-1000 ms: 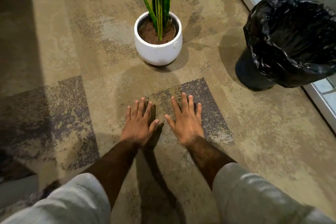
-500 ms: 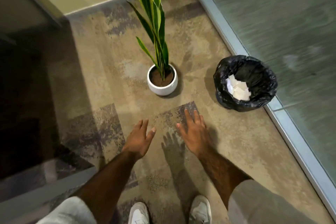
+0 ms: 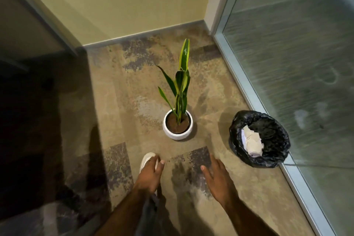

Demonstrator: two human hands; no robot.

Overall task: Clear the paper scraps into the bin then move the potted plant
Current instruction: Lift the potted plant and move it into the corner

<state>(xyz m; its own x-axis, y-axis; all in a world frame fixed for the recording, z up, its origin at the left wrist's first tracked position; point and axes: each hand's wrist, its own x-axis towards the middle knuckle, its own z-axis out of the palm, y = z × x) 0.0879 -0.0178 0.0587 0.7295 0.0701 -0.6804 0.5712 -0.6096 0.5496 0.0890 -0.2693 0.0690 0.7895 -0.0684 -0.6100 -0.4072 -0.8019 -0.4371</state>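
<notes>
Head view: the potted plant (image 3: 177, 128) stands on the floor (image 3: 118, 120) in the middle of the frame, above both hands
Paper scraps (image 3: 251, 142): lying inside the bin (image 3: 275, 134) at the right
Left hand (image 3: 149, 176): loose fingers, holds nothing, low and left of the pot
Right hand (image 3: 218, 180): fingers spread, holds nothing, low and right of the pot
Leaves: point straight up
Nearer hand: both look about as near, so I think two hands fit
</notes>
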